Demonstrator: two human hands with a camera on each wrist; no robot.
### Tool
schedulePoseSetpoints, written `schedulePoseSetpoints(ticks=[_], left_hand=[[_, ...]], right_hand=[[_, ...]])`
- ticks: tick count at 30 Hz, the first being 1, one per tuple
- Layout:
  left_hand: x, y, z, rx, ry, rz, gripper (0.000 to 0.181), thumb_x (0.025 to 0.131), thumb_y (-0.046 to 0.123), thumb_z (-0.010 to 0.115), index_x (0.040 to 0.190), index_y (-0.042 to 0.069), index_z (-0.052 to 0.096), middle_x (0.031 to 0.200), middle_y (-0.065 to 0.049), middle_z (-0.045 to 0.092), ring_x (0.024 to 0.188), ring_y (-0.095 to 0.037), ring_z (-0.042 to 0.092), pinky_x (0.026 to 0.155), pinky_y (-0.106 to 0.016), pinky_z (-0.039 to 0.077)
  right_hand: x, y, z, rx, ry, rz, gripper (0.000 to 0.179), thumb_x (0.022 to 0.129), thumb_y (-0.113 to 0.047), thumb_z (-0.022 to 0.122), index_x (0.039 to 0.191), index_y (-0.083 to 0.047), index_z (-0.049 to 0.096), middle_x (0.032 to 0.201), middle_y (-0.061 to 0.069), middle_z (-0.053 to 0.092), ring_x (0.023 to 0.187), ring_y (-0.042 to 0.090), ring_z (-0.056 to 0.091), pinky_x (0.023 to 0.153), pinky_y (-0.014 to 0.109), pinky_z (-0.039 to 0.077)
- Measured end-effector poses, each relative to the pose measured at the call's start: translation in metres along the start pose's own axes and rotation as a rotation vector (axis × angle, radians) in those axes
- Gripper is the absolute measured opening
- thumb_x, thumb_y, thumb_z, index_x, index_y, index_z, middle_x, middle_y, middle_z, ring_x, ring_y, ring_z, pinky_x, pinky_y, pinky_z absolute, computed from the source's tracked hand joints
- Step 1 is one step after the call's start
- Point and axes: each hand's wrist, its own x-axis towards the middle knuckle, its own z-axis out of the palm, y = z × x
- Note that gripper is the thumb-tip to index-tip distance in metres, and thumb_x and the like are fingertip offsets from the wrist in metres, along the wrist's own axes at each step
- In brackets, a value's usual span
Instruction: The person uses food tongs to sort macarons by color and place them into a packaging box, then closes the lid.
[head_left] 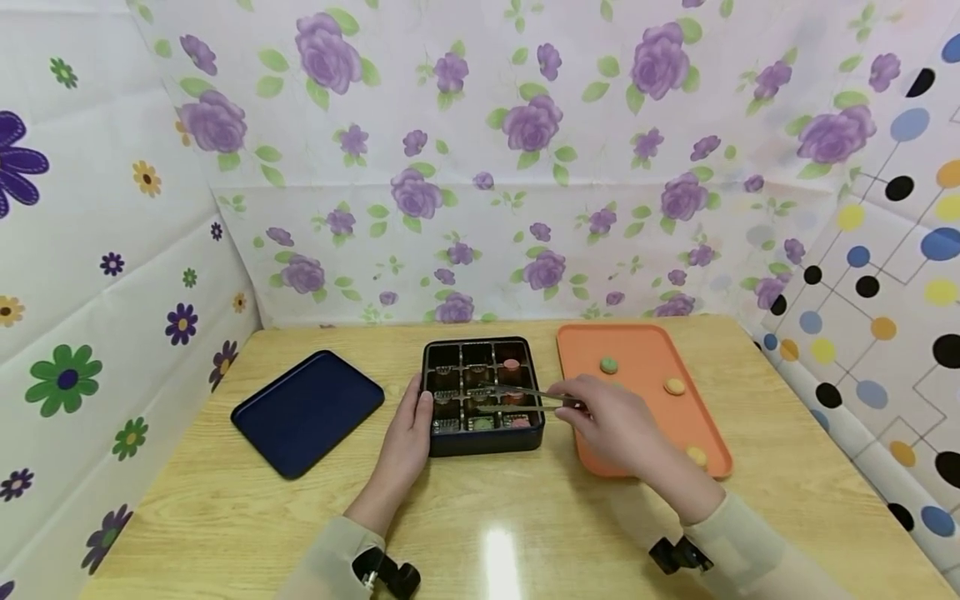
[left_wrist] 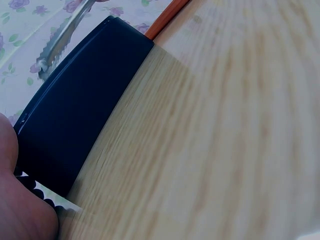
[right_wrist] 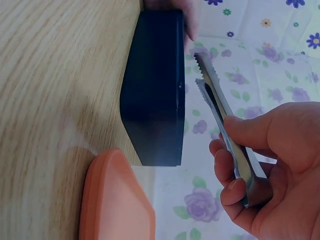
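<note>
A black divided box (head_left: 486,446) stands on the table, its compartments arranged in rows. Against its left wall lies my left hand (head_left: 403,429), fingers fairly straight and thumb by the rim. My right hand (head_left: 618,421) holds metal tongs (right_wrist: 220,107) between thumb and fingers. Their serrated tips are apart over the box, with nothing visible between them in the right wrist view. Inside the box are a pink macaron (head_left: 512,364) at the back right, a green macaron (head_left: 482,424) at the front middle and another pink one at the front right. The tongs partly cover the middle compartments.
Right of the box, an orange tray (head_left: 600,337) bears a green macaron (head_left: 608,365) and yellow macarons (head_left: 674,386), with my right hand over part of it. A dark blue tray (head_left: 307,412) lies on the left. Patterned cloth (head_left: 480,225) hangs behind the wooden table (head_left: 450,508).
</note>
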Motion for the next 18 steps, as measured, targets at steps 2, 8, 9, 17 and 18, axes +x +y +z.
schedulePoseSetpoints(ticks=[2,8,9,17,18], left_hand=[[0.001,0.0,0.0,0.003,0.002,0.005,0.081,0.116,0.068,0.031,0.18,0.021,0.012,0.184,-0.006,0.013,0.169,-0.034,0.012,0.133,-0.063,0.017],[0.001,-0.001,0.0,0.019,0.005,-0.008,0.081,0.116,0.068,0.03,0.18,0.021,0.013,0.184,-0.007,0.014,0.168,-0.035,0.013,0.132,-0.064,0.018],[0.0,-0.001,0.0,0.019,0.005,-0.01,0.081,0.116,0.067,0.03,0.18,0.021,0.013,0.184,-0.007,0.014,0.168,-0.035,0.014,0.132,-0.064,0.018],[0.0,-0.002,0.001,-0.003,-0.003,0.003,0.079,0.116,0.067,0.031,0.18,0.024,0.012,0.184,-0.005,0.013,0.169,-0.034,0.013,0.132,-0.064,0.018],[0.0,-0.002,0.001,-0.006,-0.004,0.003,0.077,0.118,0.064,0.031,0.18,0.024,0.012,0.184,-0.005,0.013,0.169,-0.034,0.013,0.132,-0.064,0.018]], right_hand=[[-0.002,0.003,-0.002,0.005,0.02,0.008,0.027,0.108,-0.02,0.077,0.135,-0.017,0.078,0.116,-0.002,0.076,0.086,0.008,0.066,0.066,0.033,0.052],[-0.011,0.017,-0.005,0.028,0.048,0.028,0.028,0.107,-0.018,0.078,0.135,-0.017,0.078,0.113,-0.004,0.077,0.088,0.009,0.068,0.068,0.033,0.052],[-0.012,0.02,-0.005,0.032,0.054,0.032,0.029,0.107,-0.017,0.078,0.136,-0.017,0.078,0.111,-0.004,0.077,0.088,0.009,0.068,0.066,0.033,0.052],[-0.024,0.043,-0.011,0.06,0.054,0.093,0.031,0.109,-0.018,0.075,0.14,-0.014,0.075,0.111,-0.001,0.073,0.092,0.016,0.069,0.064,0.034,0.051],[-0.025,0.046,-0.012,0.066,0.053,0.1,0.031,0.109,-0.018,0.075,0.14,-0.013,0.075,0.113,0.001,0.073,0.094,0.018,0.07,0.066,0.036,0.053]])
